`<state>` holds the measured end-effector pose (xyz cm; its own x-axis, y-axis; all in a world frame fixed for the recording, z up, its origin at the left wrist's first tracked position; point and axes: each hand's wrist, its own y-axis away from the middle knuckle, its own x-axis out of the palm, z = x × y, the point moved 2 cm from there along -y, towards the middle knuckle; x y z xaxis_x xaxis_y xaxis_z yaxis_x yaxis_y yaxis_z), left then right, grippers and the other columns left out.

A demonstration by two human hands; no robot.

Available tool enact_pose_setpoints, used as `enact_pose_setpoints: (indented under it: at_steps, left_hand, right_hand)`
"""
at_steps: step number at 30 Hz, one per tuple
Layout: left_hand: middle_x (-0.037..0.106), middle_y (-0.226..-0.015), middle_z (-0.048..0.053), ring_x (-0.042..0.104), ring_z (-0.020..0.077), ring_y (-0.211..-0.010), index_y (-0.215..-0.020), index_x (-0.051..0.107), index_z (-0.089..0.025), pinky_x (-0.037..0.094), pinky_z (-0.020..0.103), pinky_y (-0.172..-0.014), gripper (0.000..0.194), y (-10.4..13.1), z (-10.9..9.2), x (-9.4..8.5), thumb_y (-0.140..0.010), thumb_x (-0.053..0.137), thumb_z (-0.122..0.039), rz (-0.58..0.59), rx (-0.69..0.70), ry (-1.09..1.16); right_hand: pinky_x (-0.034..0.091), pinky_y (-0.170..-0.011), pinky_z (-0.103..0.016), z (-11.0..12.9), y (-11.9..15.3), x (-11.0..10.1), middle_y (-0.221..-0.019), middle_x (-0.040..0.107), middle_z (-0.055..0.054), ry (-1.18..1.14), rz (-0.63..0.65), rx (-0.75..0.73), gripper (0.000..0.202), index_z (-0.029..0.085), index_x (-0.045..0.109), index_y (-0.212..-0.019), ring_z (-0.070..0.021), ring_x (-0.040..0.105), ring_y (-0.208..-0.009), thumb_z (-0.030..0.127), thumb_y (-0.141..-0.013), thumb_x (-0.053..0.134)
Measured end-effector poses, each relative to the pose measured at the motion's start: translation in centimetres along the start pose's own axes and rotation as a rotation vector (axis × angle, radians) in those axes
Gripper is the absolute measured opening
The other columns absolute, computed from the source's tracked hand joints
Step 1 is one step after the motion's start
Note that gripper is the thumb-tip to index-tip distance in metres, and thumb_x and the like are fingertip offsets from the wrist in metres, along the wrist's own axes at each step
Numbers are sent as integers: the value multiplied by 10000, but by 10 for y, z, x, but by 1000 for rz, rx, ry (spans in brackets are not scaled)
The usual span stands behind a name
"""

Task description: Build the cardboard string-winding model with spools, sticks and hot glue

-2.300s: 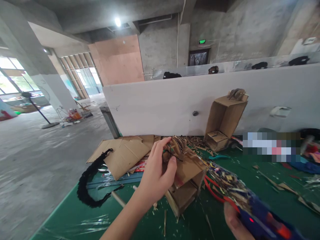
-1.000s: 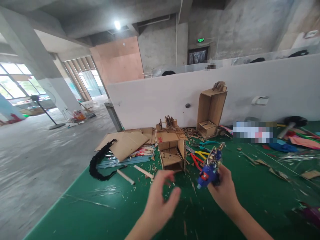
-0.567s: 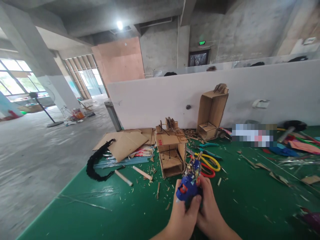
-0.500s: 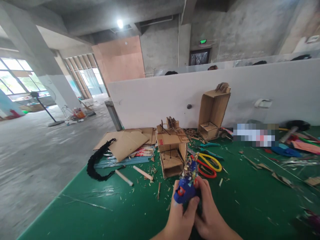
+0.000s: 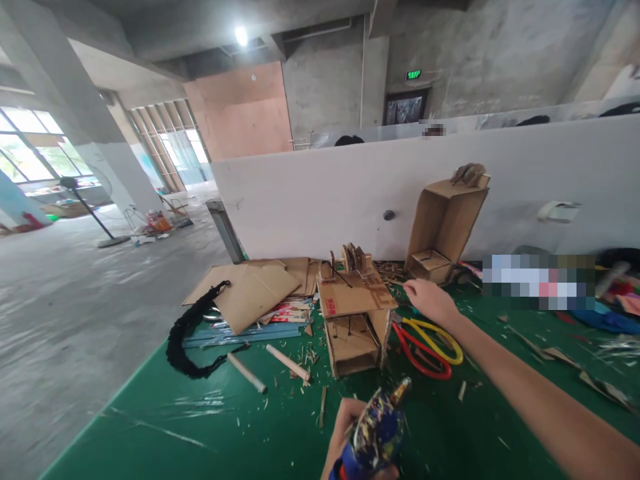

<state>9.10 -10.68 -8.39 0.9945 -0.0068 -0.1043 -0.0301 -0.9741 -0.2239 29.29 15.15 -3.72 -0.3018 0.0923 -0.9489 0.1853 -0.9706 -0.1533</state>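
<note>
My left hand (image 5: 345, 427) is wrapped round a blue glue gun (image 5: 375, 433) at the bottom centre; its stained nozzle points up and right. My right hand (image 5: 430, 300) reaches forward over the green table, beside the small cardboard structure (image 5: 355, 300) and behind the scissors (image 5: 430, 347) with red and yellow handles. Its fingers are bent close together, and anything they hold is too small to name. On top of the small structure sit cardboard discs (image 5: 354, 259) and a thin dark rod.
A taller cardboard structure (image 5: 440, 227) stands by the white partition (image 5: 310, 207). Left on the green table (image 5: 240, 427) lie cardboard sheets (image 5: 260, 293), a black braided band (image 5: 177, 347) and two glue sticks (image 5: 287, 362). Scraps are scattered about.
My right hand has let go of the glue gun and moved forward and right, past the scissors. The glue gun in my left hand has dropped lower in view. The view has shifted slightly.
</note>
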Motion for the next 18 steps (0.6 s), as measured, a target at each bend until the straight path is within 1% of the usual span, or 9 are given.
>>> enact_pose_setpoints:
  at_steps: [1, 2, 4, 7, 8, 10, 13, 16, 18]
  left_hand:
    - [617, -949, 78, 607, 211, -777, -971, 647, -228, 531, 331, -722, 413, -2, 0, -1, -730, 640, -563, 2, -10, -6]
    - [611, -951, 76, 604, 211, -797, -947, 655, -222, 524, 325, -746, 406, -3, 1, -2, -738, 627, -569, 3, -21, -14]
    - [606, -926, 69, 597, 200, -818, -905, 664, -211, 511, 306, -781, 390, -6, 5, -4, -776, 580, -570, 0, -62, -28]
    - [601, -877, 58, 585, 168, -779, -888, 654, -198, 508, 269, -745, 376, -9, 11, -5, -841, 506, -541, -7, -152, -17]
    - [597, -875, 59, 583, 162, -767, -900, 649, -194, 509, 263, -728, 372, -10, 12, -5, -845, 507, -533, -8, -159, -5]
    - [588, -892, 66, 585, 164, -772, -944, 637, -187, 511, 266, -716, 384, -10, 11, -3, -811, 558, -538, -3, -100, 15]
    - [574, -954, 84, 596, 166, -758, -953, 636, -185, 523, 264, -670, 413, -7, 7, 0, -767, 605, -552, 24, 47, 4]
    - [610, -941, 86, 612, 168, -717, -1044, 611, -198, 540, 261, -630, 386, -1, 7, 2, -812, 574, -503, 26, 114, -71]
    - [643, -942, 94, 634, 196, -774, -1141, 571, -193, 556, 289, -698, 391, 3, 9, 1, -843, 552, -446, -10, 159, -162]
  right_hand:
    - [467, -853, -387, 1, -12, 4, -1039, 638, -100, 32, 30, 38, 253, 170, 636, -1014, -220, 604, -962, 273, -927, 421]
    - [483, -835, -405, 2, -22, 8, -1101, 610, -94, 57, 56, 64, 253, 170, 600, -1086, -214, 597, -966, 308, -914, 476]
    - [500, -817, -417, 3, -35, 17, -1176, 567, -83, 94, 96, 105, 326, 175, 543, -1170, -202, 585, -980, 342, -890, 535]
    - [502, -821, -412, 4, -41, 24, -1197, 554, -77, 116, 106, 144, 346, 182, 530, -1189, -197, 579, -989, 346, -884, 546]
    - [499, -821, -416, 4, -40, 23, -1179, 565, -89, 114, 97, 151, 334, 168, 542, -1172, -204, 584, -984, 338, -885, 545]
    - [485, -811, -439, 6, -36, 18, -1095, 607, -141, 95, 53, 159, 287, 118, 579, -1106, -245, 603, -958, 304, -899, 505]
    - [457, -781, -448, 10, -22, -2, -963, 647, -201, 26, -73, 157, 310, 94, 597, -1036, -303, 627, -917, 267, -924, 365]
    - [445, -803, -366, 18, 11, -23, -1005, 646, -166, -87, -181, 95, 297, 138, 576, -1013, -263, 606, -978, 263, -918, 324]
    - [448, -799, -307, 29, 45, -33, -1002, 643, -132, -176, -195, 35, 265, 156, 566, -953, -218, 598, -977, 288, -909, 340]
